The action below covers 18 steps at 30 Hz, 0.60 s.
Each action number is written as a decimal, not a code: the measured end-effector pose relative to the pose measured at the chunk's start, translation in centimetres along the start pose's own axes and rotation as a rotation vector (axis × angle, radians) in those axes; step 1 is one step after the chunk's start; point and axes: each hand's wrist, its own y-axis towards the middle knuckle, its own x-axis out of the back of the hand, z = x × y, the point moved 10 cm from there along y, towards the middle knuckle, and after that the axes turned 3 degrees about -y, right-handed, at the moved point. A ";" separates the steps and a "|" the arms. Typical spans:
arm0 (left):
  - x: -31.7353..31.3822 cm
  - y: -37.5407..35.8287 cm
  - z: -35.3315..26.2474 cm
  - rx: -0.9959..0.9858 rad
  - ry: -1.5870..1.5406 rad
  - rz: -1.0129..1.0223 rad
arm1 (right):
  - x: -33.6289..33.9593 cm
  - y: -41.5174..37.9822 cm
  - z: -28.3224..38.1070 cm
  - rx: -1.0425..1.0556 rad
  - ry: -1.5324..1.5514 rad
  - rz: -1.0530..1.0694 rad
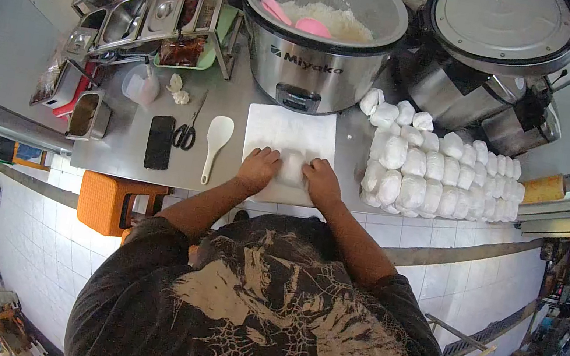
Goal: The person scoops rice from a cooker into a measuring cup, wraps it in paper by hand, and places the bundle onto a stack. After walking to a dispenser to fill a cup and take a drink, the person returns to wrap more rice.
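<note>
Stainless steel containers (125, 20) were held in a tilted rack (215, 29) at ten o'clock from the white bundle (292, 168); the contents of several could not be made out, though something dark red was seen through a clear wrapping (182, 51). At nine o'clock a black phone (159, 142) was laid beside black-handled scissors (186, 135), and a white paddle (218, 139) was placed nearer the bundle.

The bundle was set on the near part of a white sheet (270, 127) on the metal table (122, 145), between the two hands. By the left hand (259, 168) it was touched at its nine o'clock side, the fingers curled mostly closed. At twelve o'clock the steel cooker (259, 58) was marked "Miyako" in dark letters, with a small emblem printed before the name; white rice (346, 25) and pink utensils (313, 27) were contained in it, the utensils partly buried. By the right hand (322, 178) the bundle was touched at three o'clock, the fingers likewise bent inward. The fingertips of both hands were hidden, so whether paper was pinched could not be told.

Between one and two o'clock a second lidded pot (434, 82) was partly covered by its round lid (507, 23). At three o'clock white wrapped packs (442, 177) were stacked in rows, the rearmost layers obscured.
</note>
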 end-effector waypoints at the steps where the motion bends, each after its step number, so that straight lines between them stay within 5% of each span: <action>1: 0.8 -1.1 0.0 -0.050 -0.048 -0.071 | 0.6 -0.7 0.4 0.049 0.090 -0.085; 5: 3.6 -4.2 -1.4 -0.299 -0.180 -0.278 | 3.6 -4.9 1.4 0.244 0.142 -0.345; 8: 2.6 -3.2 -0.5 -0.279 -0.158 -0.182 | 2.7 -4.8 1.3 0.264 0.157 -0.434; 14: 3.3 -1.7 -0.2 -0.435 -0.164 -0.221 | 1.5 -1.9 -0.7 0.067 0.240 -0.181; 18: 2.1 1.0 2.1 -0.227 -0.366 -0.123 | 1.3 0.6 -2.7 -0.218 0.389 -0.049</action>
